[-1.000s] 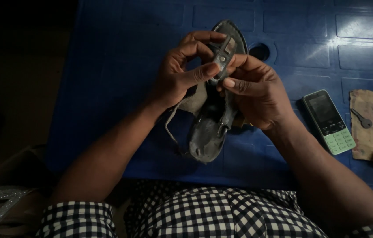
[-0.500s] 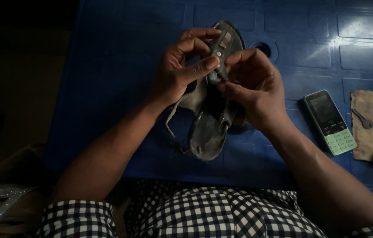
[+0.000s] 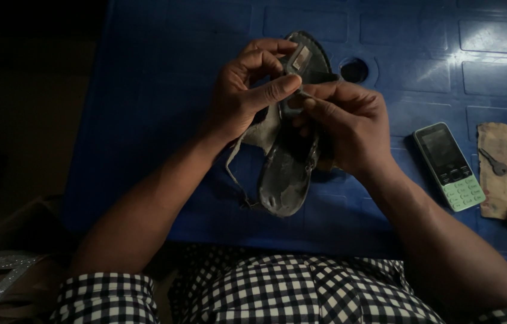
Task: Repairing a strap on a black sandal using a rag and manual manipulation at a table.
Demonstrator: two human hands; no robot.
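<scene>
Holding a worn dark sandal point(image 3: 286, 174) above a blue plastic table point(image 3: 163, 120), both hands meet at the centre of the head view, slightly toward 12 o'clock. Left hand point(image 3: 244, 96): fingers curled over the toe end of the sandal, thumb point(image 3: 274, 90) stretched to 3 o'clock and pressed onto the strap piece; grip closed on the sandal. Right hand point(image 3: 346, 129): fingertips bunched together and pinched on the same strap area, at 3 o'clock of the left thumb and touching it. Whether the right fingers also hold some small tool cannot be told; the spot is dark and covered by the fingers.

Sandal orientation: toe toward 12 o'clock, heel toward 6 o'clock, sole face up. A thin loose strap point(image 3: 235, 177) hangs off its 9 o'clock side.

Surroundings: round hole point(image 3: 354, 70) in the table just at 1 o'clock of the hands. Push-button phone point(image 3: 450, 166) with pale green keypad lies flat at 3 o'clock, apart from the right wrist. Further to 3 o'clock, a brownish scrap of material point(image 3: 505, 174) with a small dark key point(image 3: 494, 163) on it. Black-and-white checked cloth point(image 3: 289, 294) across the lap at 6 o'clock.
</scene>
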